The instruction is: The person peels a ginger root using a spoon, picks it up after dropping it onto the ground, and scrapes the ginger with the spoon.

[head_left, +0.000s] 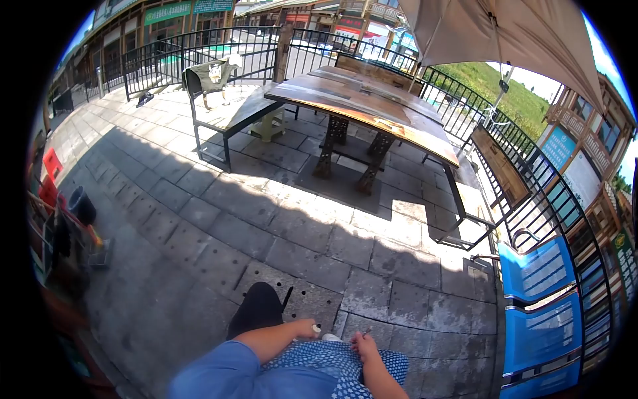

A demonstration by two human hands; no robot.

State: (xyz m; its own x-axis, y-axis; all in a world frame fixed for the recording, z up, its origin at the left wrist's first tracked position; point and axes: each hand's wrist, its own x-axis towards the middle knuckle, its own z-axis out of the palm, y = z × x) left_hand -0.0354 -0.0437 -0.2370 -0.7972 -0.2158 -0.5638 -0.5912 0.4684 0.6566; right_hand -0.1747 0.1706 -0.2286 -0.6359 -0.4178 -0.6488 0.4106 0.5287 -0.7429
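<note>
Low in the view, my left hand (306, 328) is closed, with a small pale thing (316, 328) at its fingertips, too small to name. To its right, my right hand (363, 346) is closed too; a thin dark thing (367, 331) pokes up from its fingers, its kind unclear. A blue cloth with a white pattern (312, 354) lies over my lap, between and below the hands. My dark-clad knee (258, 306) shows beyond my left forearm. A bit of white (331, 338), perhaps a shoe, shows between the hands.
Ahead on grey paving (292, 233) stands a large wooden table (372, 106) with benches. A jacket (214, 72) hangs on a chair at left. Blue metal seats (541, 326) are at right, along a black railing (565, 193). A dark bucket (81, 205) stands at far left.
</note>
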